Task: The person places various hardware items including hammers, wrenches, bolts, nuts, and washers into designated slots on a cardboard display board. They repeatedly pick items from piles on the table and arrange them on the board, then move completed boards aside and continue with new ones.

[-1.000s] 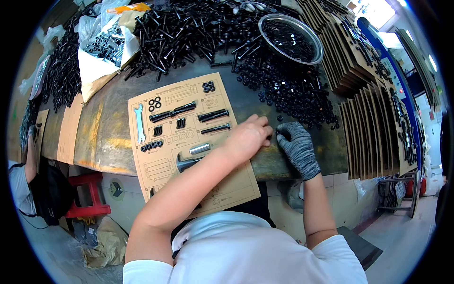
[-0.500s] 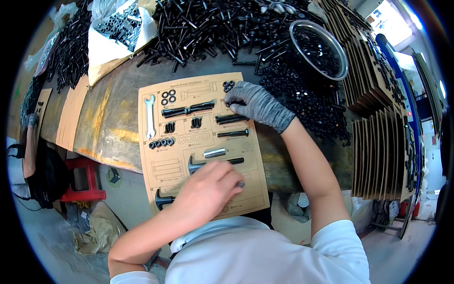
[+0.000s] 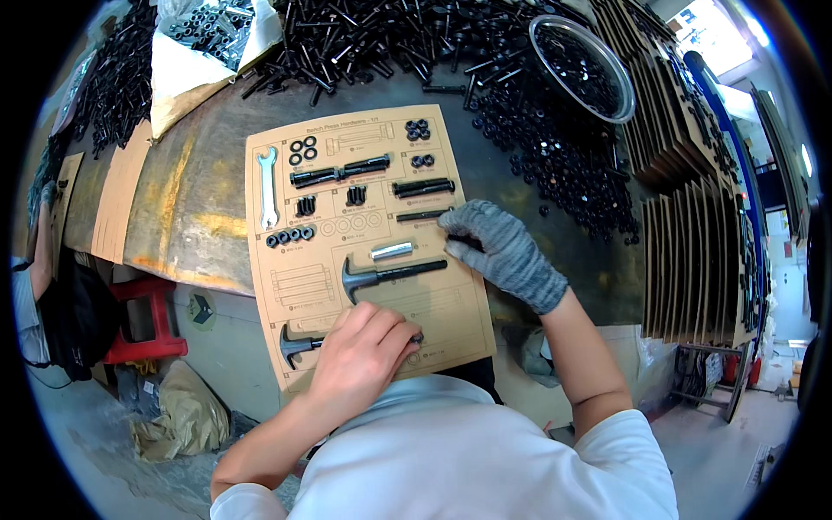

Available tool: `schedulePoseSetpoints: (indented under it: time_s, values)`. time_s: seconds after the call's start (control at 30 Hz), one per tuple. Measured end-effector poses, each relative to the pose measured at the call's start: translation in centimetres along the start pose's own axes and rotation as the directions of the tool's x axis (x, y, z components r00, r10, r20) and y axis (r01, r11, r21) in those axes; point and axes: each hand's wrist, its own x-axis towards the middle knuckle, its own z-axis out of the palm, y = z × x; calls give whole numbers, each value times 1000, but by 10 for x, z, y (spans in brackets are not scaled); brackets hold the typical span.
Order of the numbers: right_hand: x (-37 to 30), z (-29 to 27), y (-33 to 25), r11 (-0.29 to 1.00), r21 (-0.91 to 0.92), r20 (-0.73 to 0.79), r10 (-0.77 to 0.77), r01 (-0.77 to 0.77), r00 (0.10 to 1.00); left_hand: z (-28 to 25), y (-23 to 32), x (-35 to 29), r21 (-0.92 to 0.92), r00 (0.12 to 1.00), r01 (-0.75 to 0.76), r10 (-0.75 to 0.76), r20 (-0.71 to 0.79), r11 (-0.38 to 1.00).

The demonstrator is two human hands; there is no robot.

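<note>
A brown cardboard sheet with printed outlines lies at the table's near edge, carrying hardware. My bare left hand rests low on it, fingers curled, a small dark piece at the fingertips; it partly covers a black T-handled part. My right hand, in a grey knit glove, is closed at the sheet's right edge beside a black bolt; what it holds is hidden. Nearby lie a silver cylinder, another T-handled part, black nuts, a wrench and black washers.
Piles of black bolts and loose black nuts cover the far table. A clear round tub stands among them, beside a white bag of metal nuts. Cardboard sheets stand stacked at right. Another person's arm shows at far left.
My right hand has moved from the sheet's upper right corner down toward me, uncovering nuts there. My left hand has shifted slightly lower, uncovering the upper T-handled part. The view has shifted.
</note>
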Motion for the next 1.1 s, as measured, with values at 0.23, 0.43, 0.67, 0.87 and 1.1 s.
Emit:
schedulePoseSetpoints:
  time_s: [0.23,0.43,0.67,0.87,1.1]
  values:
    - [-30,11,-33,997,61,-211,50,-38,976,1,11,-17,69,999,41,-39,-25,997]
    - [-67,55,-68,984,-171,72,-35,47,997,8,18,-40,123,997,71,-67,-37,990]
    - [-66,52,-71,982,-185,114,49,-27,992,19,19,-37,157,994,99,-91,-57,983]
    - [-40,19,-44,997,10,-242,81,-81,967,-17,-8,-7,152,943,256,-212,-258,955]
    - [8,18,6,970,-29,-259,227,-243,939,-15,-48,54,242,983,148,-117,-139,959]
